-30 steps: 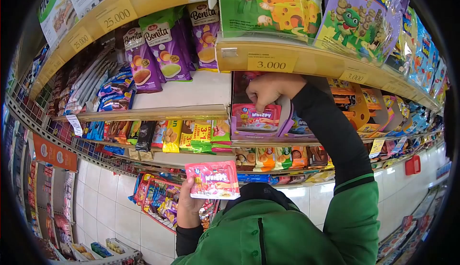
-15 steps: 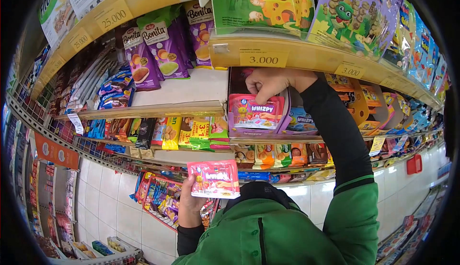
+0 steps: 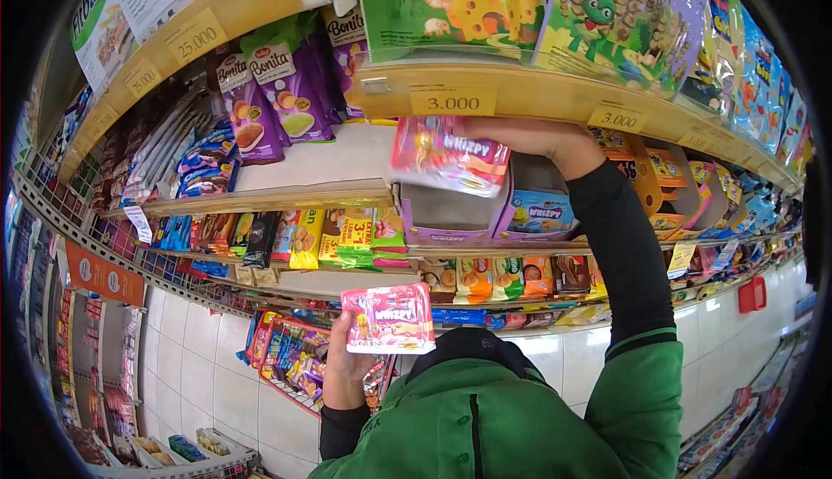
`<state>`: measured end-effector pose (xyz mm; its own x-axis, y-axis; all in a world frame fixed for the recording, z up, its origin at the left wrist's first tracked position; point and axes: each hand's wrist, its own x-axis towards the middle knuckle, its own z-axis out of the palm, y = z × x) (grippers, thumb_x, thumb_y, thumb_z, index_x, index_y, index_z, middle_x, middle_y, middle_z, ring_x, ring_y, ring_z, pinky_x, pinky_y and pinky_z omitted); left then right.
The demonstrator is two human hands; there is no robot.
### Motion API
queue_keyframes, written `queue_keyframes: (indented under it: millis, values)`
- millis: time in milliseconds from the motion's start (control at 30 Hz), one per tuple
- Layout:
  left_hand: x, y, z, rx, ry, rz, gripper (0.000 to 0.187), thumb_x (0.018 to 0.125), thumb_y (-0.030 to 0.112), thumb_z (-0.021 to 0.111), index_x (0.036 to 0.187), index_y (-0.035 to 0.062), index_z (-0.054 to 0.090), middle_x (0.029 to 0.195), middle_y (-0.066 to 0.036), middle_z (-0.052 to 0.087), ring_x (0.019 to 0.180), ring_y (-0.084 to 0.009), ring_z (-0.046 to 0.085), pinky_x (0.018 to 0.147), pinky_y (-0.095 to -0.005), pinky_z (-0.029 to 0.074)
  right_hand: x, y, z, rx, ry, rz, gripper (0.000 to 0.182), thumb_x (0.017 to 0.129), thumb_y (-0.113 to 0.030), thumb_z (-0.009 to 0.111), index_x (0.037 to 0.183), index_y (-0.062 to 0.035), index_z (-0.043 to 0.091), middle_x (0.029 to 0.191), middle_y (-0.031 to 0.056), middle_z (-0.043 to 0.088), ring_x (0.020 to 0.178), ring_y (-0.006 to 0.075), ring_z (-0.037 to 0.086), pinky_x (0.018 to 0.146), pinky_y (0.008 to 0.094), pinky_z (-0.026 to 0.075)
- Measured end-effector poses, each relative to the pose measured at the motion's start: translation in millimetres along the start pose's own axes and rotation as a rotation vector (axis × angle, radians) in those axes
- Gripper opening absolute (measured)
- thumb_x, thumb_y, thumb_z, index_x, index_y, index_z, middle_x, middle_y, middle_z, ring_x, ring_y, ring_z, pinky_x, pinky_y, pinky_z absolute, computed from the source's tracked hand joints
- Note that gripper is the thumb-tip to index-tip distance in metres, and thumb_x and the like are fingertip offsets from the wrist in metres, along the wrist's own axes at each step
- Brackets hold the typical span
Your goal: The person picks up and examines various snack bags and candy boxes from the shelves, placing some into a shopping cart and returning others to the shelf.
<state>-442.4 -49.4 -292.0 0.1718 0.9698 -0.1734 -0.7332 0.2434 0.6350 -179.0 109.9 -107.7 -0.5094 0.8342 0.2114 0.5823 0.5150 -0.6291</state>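
My right hand (image 3: 536, 143) grips a pink Whizpy pack (image 3: 451, 158), raised above a purple display box (image 3: 446, 236) on the middle shelf. Part of that hand's fingers is hidden behind the pack, just under the upper shelf's edge. Lower down, in front of my body, my left hand (image 3: 345, 362) holds other pink Whizpy packs (image 3: 390, 319) by their left side. The purple box below the raised pack shows a grey inside. Beside it on the right is a box with blue Whizpy packs (image 3: 539, 212).
Price labels line the upper shelf edge (image 3: 511, 80), which overhangs my right hand. Purple Bonita packs (image 3: 282, 89) stand at the left. A red basket (image 3: 295, 358) full of snacks is on the floor beside my left hand. Another red basket (image 3: 751, 295) is at the far right.
My right hand has lifted the pink Whizpy pack up out of the purple box, uncovering its inside. My left hand has hardly moved; its packs have tilted slightly.
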Motion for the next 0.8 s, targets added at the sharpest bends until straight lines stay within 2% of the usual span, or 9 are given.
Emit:
queue_keyframes:
  millis: [100,200,300,333,433,567,600,700,800]
  values:
    - [2.9,-0.7,1.5,0.014,-0.027,-0.011,0.047,0.079,0.037,0.044,0.111,0.0035,0.041,0.105,-0.013,0.051,0.093,-0.0254,0.052,0.080,-0.0394,0.043,-20.0,-14.7,-9.7,0.129,0.126,0.090,0.038,0.075,-0.024,0.057,0.103,0.0004,0.051,0.095,0.0058,0.057,0.079,0.0095,0.052,0.070,0.0228,0.043]
    - [6.8,-0.3,6.9,0.031,-0.053,-0.020,0.047,0.079,0.038,0.044,0.111,0.0035,0.041,0.105,-0.013,0.051,0.093,-0.0255,0.053,0.080,-0.0393,0.043,-30.8,8.9,-1.7,0.646,0.176,0.127,0.035,0.076,-0.016,0.055,0.104,0.0030,0.049,0.095,0.0066,0.056,0.078,0.0100,0.054,0.069,0.0227,0.044]
    - [10.8,-2.8,11.0,0.011,-0.079,-0.046,0.047,0.080,0.037,0.043,0.111,0.0029,0.041,0.106,-0.013,0.051,0.094,-0.0256,0.052,0.080,-0.0393,0.043,-53.3,-8.5,-8.0,0.957,0.135,0.350,0.034,0.074,-0.007,0.050,0.105,0.0045,0.047,0.097,0.0064,0.054,0.079,0.0102,0.054,0.069,0.0233,0.045]
    - [11.2,-2.5,14.0,0.012,-0.091,-0.061,0.047,0.080,0.037,0.043,0.111,0.0027,0.040,0.106,-0.013,0.051,0.094,-0.0257,0.052,0.080,-0.0394,0.043,-57.8,-5.1,-8.6,0.970,0.106,0.403,0.037,0.071,-0.002,0.045,0.108,0.0046,0.045,0.101,0.0067,0.052,0.082,0.0104,0.052,0.073,0.0233,0.043]
    - [15.0,-4.6,20.4,0.032,-0.135,-0.086,0.047,0.080,0.037,0.042,0.112,0.0023,0.040,0.106,-0.013,0.051,0.094,-0.0261,0.052,0.080,-0.0398,0.043,-73.0,-10.0,-12.9,0.802,0.035,0.240,0.040,0.071,-0.003,0.042,0.110,0.0046,0.044,0.103,0.0078,0.050,0.087,0.0101,0.050,0.077,0.0235,0.041]
    - [19.9,-8.2,24.8,0.061,-0.179,-0.136,0.056,0.079,0.042,0.045,0.114,-0.0006,0.037,0.107,-0.014,0.050,0.096,-0.0247,0.051,0.083,-0.0379,0.041,-84.7,-16.1,-20.8,0.556,-0.096,0.096,0.036,0.072,-0.011,0.039,0.105,0.0027,0.045,0.097,0.0057,0.050,0.084,0.0084,0.047,0.073,0.0218,0.039]
    - [20.3,-9.9,26.5,0.091,-0.179,-0.124,0.059,0.077,0.044,0.046,0.114,-0.0008,0.037,0.108,-0.014,0.049,0.097,-0.0245,0.051,0.084,-0.0377,0.040,-86.9,-17.8,-20.1,0.617,-0.122,0.091,0.033,0.074,-0.016,0.040,0.100,0.0017,0.046,0.091,0.0044,0.051,0.080,0.0077,0.047,0.071,0.0210,0.038]
    - [21.4,-14.1,30.3,0.169,-0.192,-0.109,0.068,0.074,0.050,0.049,0.116,-0.0013,0.035,0.110,-0.014,0.048,0.099,-0.0238,0.049,0.085,-0.0374,0.039,-89.6,-22.1,-21.5,0.546,-0.095,0.130,0.031,0.080,-0.023,0.039,0.098,0.0009,0.048,0.087,0.0039,0.052,0.078,0.0073,0.047,0.070,0.0211,0.039]
    - [22.7,-15.2,26.4,0.209,-0.193,-0.145,0.076,0.069,0.055,0.052,0.116,-0.0023,0.034,0.112,-0.014,0.047,0.101,-0.0234,0.048,0.086,-0.0374,0.038,-88.3,-17.9,-15.9,0.527,-0.037,0.052,0.037,0.085,-0.032,0.035,0.096,0.0000,0.050,0.084,0.0034,0.053,0.077,0.0076,0.048,0.069,0.0213,0.039]
